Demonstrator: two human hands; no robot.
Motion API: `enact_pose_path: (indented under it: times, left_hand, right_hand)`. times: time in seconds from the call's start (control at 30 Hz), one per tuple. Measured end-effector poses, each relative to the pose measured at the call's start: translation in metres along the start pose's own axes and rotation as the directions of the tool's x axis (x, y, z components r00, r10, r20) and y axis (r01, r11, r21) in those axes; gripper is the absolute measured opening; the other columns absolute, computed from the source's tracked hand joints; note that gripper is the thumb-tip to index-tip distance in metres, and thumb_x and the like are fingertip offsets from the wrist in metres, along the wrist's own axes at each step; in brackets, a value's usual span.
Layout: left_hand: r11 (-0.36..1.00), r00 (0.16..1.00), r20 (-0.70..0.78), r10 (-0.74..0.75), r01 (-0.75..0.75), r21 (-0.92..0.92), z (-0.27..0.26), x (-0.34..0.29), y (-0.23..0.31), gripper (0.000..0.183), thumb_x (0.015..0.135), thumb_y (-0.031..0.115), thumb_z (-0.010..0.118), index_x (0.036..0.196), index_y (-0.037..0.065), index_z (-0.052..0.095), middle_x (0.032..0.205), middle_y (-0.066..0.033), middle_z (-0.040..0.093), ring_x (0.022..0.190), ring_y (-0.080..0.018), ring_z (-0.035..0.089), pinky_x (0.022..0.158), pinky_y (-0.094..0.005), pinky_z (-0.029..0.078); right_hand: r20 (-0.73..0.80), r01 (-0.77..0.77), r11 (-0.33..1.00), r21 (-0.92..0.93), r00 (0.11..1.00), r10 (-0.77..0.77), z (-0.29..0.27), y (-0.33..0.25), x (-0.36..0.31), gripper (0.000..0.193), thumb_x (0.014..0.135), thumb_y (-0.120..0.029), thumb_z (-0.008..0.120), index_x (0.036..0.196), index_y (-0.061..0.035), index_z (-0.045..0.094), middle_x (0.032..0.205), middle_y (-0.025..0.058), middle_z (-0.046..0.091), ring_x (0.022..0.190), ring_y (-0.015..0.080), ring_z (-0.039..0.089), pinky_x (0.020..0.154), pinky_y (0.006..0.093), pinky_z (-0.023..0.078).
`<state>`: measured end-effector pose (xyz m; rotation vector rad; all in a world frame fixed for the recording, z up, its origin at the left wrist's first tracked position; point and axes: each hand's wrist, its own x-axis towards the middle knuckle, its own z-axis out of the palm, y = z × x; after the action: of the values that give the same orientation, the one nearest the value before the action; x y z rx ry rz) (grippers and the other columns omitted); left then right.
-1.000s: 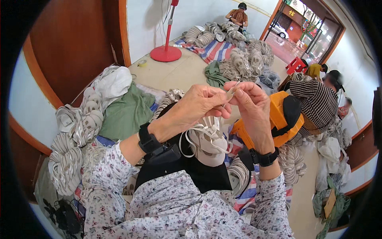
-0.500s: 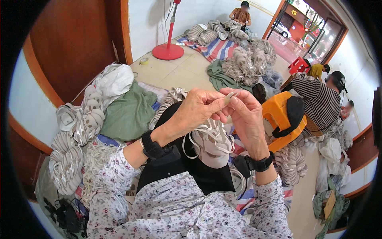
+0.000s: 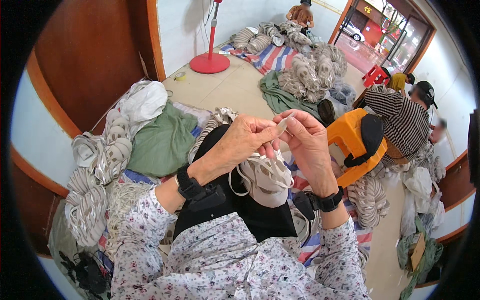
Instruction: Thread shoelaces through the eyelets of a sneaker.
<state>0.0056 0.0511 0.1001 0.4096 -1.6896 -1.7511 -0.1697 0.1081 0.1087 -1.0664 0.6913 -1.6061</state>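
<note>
My left hand [image 3: 244, 141] and my right hand [image 3: 309, 142] meet above my lap, both closed in a pinch. Between the fingertips is a narrow pale strip, which looks like the end of a shoelace [image 3: 286, 122]; the fingers cover much of it. Just below, a light beige shoe upper [image 3: 272, 186] rests on my dark-clad legs, its toe toward me. White laces thread loosely across it, and one loop hangs off its left side. A black band is strapped round each wrist.
Stacked shoe uppers [image 3: 86, 212] lie left beside a green cloth [image 3: 162, 140]. An orange plastic stool [image 3: 352, 145] stands right, near a co-worker in stripes [image 3: 400, 117]. Farther off are a red stand base [image 3: 210, 63], more piled uppers [image 3: 310, 75] and another seated person [image 3: 301, 16].
My hands stay together with only a small shift of the fingers on the pale strip. The view has tilted slightly, and the shoe upper sits almost the same.
</note>
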Motion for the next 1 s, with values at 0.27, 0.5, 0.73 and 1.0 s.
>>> enact_pose_path:
  times: [0.27, 0.5, 0.73, 1.0]
  left_hand:
    - [0.999, 0.999, -0.017, -0.034, 0.034, 0.015, -0.001, 0.002, 0.001, 0.033, 0.099, 0.031, 0.061, 0.083, 0.003, 0.068, 0.07, 0.0036, 0.061, 0.057, -0.0012, 0.054, 0.052, -0.0156, 0.04]
    - [0.999, 0.999, 0.007, -0.035, 0.035, -0.023, -0.004, 0.003, -0.006, 0.033, 0.098, 0.031, 0.062, 0.083, 0.003, 0.068, 0.07, 0.0032, 0.06, 0.057, -0.0013, 0.051, 0.051, -0.0158, 0.04]
    - [0.998, 0.999, 0.001, -0.044, 0.044, 0.035, -0.003, 0.003, -0.007, 0.03, 0.098, 0.028, 0.063, 0.087, 0.002, 0.069, 0.073, 0.0029, 0.06, 0.057, -0.0018, 0.05, 0.051, -0.0158, 0.039]
    - [0.99, 0.993, 0.037, -0.115, 0.118, -0.082, -0.007, -0.008, -0.011, 0.028, 0.101, 0.022, 0.058, 0.101, -0.004, 0.071, 0.076, 0.0001, 0.063, 0.054, -0.0018, 0.051, 0.05, -0.0155, 0.039]
  right_hand:
    - [0.033, -0.05, 0.999, -0.009, 0.998, 0.05, 0.001, 0.003, -0.003, 0.019, 0.096, -0.012, 0.063, 0.106, 0.004, 0.068, 0.103, 0.0087, 0.068, 0.088, 0.0135, 0.064, 0.078, 0.0282, 0.055]
    - [0.036, -0.061, 0.998, 0.003, 0.998, 0.061, -0.004, 0.006, -0.001, 0.017, 0.095, -0.012, 0.065, 0.102, 0.0036, 0.069, 0.097, 0.0077, 0.069, 0.086, 0.0135, 0.065, 0.078, 0.0279, 0.055]
    - [-0.043, -0.087, 0.996, 0.02, 0.995, 0.088, -0.002, 0.008, -0.002, 0.015, 0.094, -0.012, 0.066, 0.099, 0.0023, 0.07, 0.091, 0.0054, 0.069, 0.08, 0.0116, 0.064, 0.073, 0.0256, 0.053]
    - [-0.084, -0.029, 1.0, 0.003, 0.996, 0.029, -0.01, 0.0, 0.008, 0.013, 0.093, -0.011, 0.067, 0.098, 0.0009, 0.07, 0.089, 0.0038, 0.068, 0.074, 0.01, 0.058, 0.07, 0.0257, 0.047]
